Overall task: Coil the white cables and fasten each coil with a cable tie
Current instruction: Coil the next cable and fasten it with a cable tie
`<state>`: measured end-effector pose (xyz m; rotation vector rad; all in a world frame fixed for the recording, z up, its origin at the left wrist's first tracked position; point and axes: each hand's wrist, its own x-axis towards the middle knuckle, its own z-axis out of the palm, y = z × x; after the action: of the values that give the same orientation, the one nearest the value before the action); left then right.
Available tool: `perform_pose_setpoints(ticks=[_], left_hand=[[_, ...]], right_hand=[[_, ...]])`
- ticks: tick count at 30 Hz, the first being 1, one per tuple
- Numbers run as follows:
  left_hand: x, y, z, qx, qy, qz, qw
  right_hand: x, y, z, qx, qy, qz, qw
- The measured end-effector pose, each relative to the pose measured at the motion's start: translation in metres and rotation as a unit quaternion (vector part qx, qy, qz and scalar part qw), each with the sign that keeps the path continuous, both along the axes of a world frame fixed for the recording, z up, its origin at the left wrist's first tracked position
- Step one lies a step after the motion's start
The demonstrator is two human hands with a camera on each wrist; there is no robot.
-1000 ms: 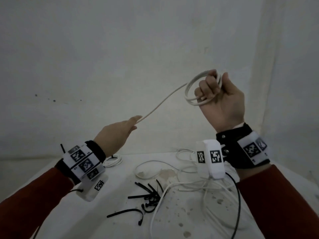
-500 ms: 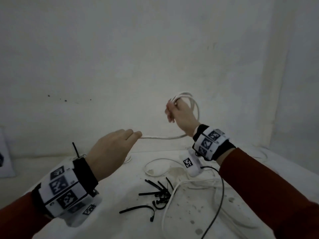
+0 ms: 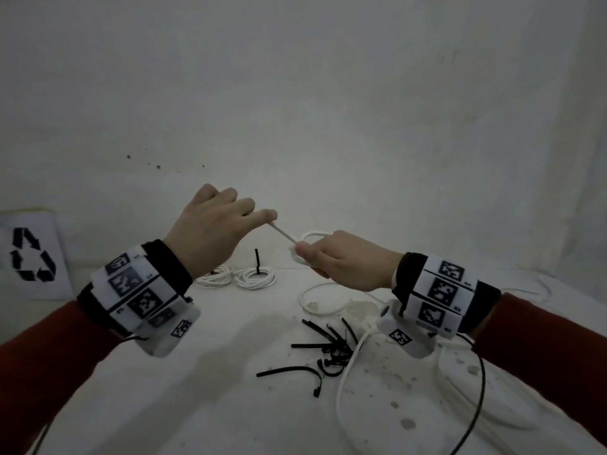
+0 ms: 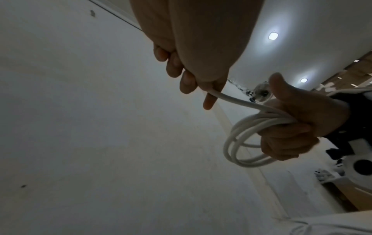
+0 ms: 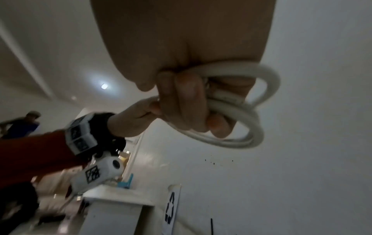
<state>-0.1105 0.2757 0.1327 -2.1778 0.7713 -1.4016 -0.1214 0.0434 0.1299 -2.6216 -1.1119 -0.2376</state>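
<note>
My right hand [image 3: 307, 254] grips a small coil of white cable [image 3: 315, 232] in its curled fingers, held above the table. In the right wrist view the coil's [image 5: 241, 128] loops wrap round those fingers. A short straight stretch of the same cable [image 3: 284, 233] runs up and left to my left hand [image 3: 262, 218], which pinches it near its end between thumb and forefinger [image 4: 208, 101]. The left wrist view shows the coil [image 4: 237, 143] hanging from my right hand's [image 4: 292, 127] fist. Loose black cable ties [image 3: 328, 346] lie on the table below.
Two tied white coils [image 3: 256, 278] lie at the table's back, a black tie tail [image 3: 257, 259] standing up from one. Loose white cables [image 3: 341, 385] sprawl over the white table [image 3: 197, 389] at right. A recycling sign [image 3: 31, 254] leans at far left. A wall stands close behind.
My right hand has come down and left with the coil. My left hand has risen, and the free cable between the hands has grown much shorter.
</note>
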Motion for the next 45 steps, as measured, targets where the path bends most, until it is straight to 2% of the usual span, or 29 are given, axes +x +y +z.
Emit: perform_pose_setpoints(ticks=[2,4,6,8,9,11,12,15,16,17,20,22,23,24,26,27,28,29,30,31,34,37,39,40,41,42,43,44,45], left_hand=[[0.003,0.003,-0.005,-0.009,0.003,0.006,1.0],[0.006,0.0,-0.014,-0.034,0.015,-0.004,0.999],[0.01,-0.011,-0.029,-0.074,0.057,-0.046,0.995],[0.01,-0.026,-0.043,-0.142,0.141,-0.128,0.971],[0.007,-0.032,-0.046,-0.206,0.218,-0.181,0.937],[0.0,-0.04,-0.049,-0.348,0.387,-0.262,0.813],[-0.003,-0.043,-0.05,-0.393,0.433,-0.286,0.759],[-0.01,-0.054,-0.053,-0.487,0.481,-0.343,0.644],[-0.011,-0.06,-0.053,-0.513,0.483,-0.358,0.614],[-0.011,-0.065,-0.053,-0.531,0.474,-0.366,0.599],[-0.006,-0.074,-0.053,-0.568,0.457,-0.377,0.572],[-0.002,-0.075,-0.054,-0.581,0.452,-0.362,0.573],[0.001,-0.075,-0.055,-0.583,0.443,-0.343,0.589],[0.003,-0.074,-0.055,-0.578,0.43,-0.318,0.616],[0.008,-0.072,-0.059,-0.537,0.395,-0.26,0.698],[0.01,-0.071,-0.061,-0.507,0.38,-0.235,0.737],[0.011,-0.07,-0.063,-0.482,0.373,-0.217,0.762],[0.013,-0.07,-0.065,-0.468,0.381,-0.21,0.77],[0.015,-0.07,-0.069,-0.465,0.399,-0.21,0.762],[0.016,-0.07,-0.073,-0.475,0.423,-0.219,0.74],[0.018,-0.075,-0.092,-0.555,0.473,-0.228,0.646],[0.017,-0.076,-0.108,-0.618,0.505,-0.177,0.576],[0.015,-0.072,-0.114,-0.655,0.557,-0.169,0.483],[0.013,-0.069,-0.117,-0.666,0.574,-0.171,0.444],[0.012,-0.065,-0.12,-0.67,0.579,-0.17,0.433],[0.012,-0.061,-0.124,-0.664,0.574,-0.158,0.453],[0.013,-0.055,-0.127,-0.653,0.562,-0.14,0.487],[0.014,-0.048,-0.13,-0.641,0.546,-0.119,0.526],[0.016,-0.041,-0.133,-0.632,0.529,-0.095,0.559]], right_hand=[[0.002,0.003,-0.002,-0.031,-0.05,0.004,0.998],[0.005,0.005,-0.003,-0.016,-0.05,0.004,0.999],[0.009,0.008,-0.002,0.059,-0.002,-0.003,0.998],[0.01,0.011,-0.001,0.173,0.041,0.011,0.984],[0.01,0.012,-0.001,0.221,0.048,0.017,0.974],[0.012,0.015,-0.001,0.298,0.04,0.019,0.954],[0.014,0.016,-0.002,0.334,0.032,0.016,0.942],[0.023,0.019,-0.004,0.451,0.019,-0.01,0.892],[0.027,0.02,-0.005,0.485,0.021,-0.025,0.874],[0.029,0.022,-0.007,0.511,0.025,-0.041,0.858],[0.035,0.025,-0.015,0.557,0.045,-0.083,0.825],[0.037,0.025,-0.02,0.546,0.058,-0.108,0.829],[0.037,0.024,-0.023,0.526,0.067,-0.118,0.84],[0.036,0.022,-0.025,0.504,0.084,-0.123,0.851],[0.034,0.02,-0.032,0.477,0.135,-0.125,0.859],[0.032,0.02,-0.037,0.476,0.161,-0.124,0.856],[0.031,0.021,-0.041,0.483,0.184,-0.127,0.847],[0.032,0.023,-0.046,0.499,0.202,-0.135,0.832],[0.033,0.024,-0.052,0.522,0.216,-0.144,0.813],[0.034,0.025,-0.058,0.545,0.225,-0.154,0.793],[0.036,0.028,-0.08,0.591,0.236,-0.17,0.752],[0.036,0.03,-0.102,0.611,0.25,-0.173,0.731],[0.037,0.032,-0.115,0.616,0.275,-0.168,0.719],[0.039,0.032,-0.122,0.605,0.281,-0.163,0.728],[0.041,0.032,-0.127,0.577,0.275,-0.16,0.752],[0.043,0.03,-0.131,0.529,0.258,-0.16,0.792],[0.046,0.027,-0.134,0.455,0.229,-0.16,0.846],[0.048,0.023,-0.136,0.361,0.188,-0.159,0.899],[0.049,0.018,-0.137,0.253,0.155,-0.161,0.941]])
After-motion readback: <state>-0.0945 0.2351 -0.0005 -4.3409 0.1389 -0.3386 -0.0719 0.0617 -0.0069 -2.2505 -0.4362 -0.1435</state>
